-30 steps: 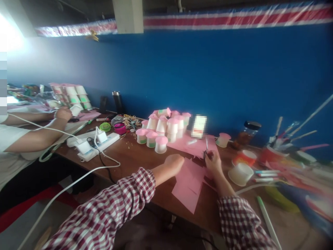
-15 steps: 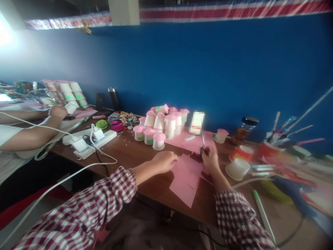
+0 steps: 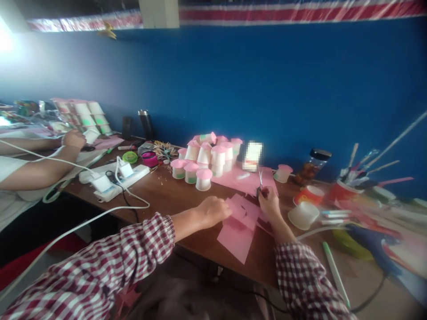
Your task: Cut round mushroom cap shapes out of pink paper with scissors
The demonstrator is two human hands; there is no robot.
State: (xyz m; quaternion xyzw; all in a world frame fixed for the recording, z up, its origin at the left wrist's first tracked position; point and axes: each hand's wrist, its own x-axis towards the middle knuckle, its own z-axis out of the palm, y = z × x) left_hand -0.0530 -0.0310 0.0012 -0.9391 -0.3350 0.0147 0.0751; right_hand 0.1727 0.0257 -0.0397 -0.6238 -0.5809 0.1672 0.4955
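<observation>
My left hand (image 3: 215, 212) is closed, pinching the left edge of a piece of pink paper (image 3: 243, 205). That piece has a curved dark slit or cut in it. Below it on the table lies another pink sheet (image 3: 236, 246). My right hand (image 3: 269, 202) is wrapped round a pair of scissors (image 3: 260, 180), whose blades point up and away from me, clear of the held paper. Behind my hands stand several white paper cups with pink paper tops (image 3: 203, 178), some stacked. A larger pink sheet (image 3: 230, 178) lies beside them.
A power strip (image 3: 123, 182) with white cables is at the left, near a co-worker's hand (image 3: 74, 140). At the right are a white cup (image 3: 303, 215), a glass jar (image 3: 313, 164), a red tub of tools (image 3: 343, 191), a green-capped marker (image 3: 336, 273) and a blue glue gun (image 3: 370, 244).
My left hand has turned slightly and shifted a little to the right, tilting the pink paper so its curved slit shows. My right hand with the scissors has hardly moved.
</observation>
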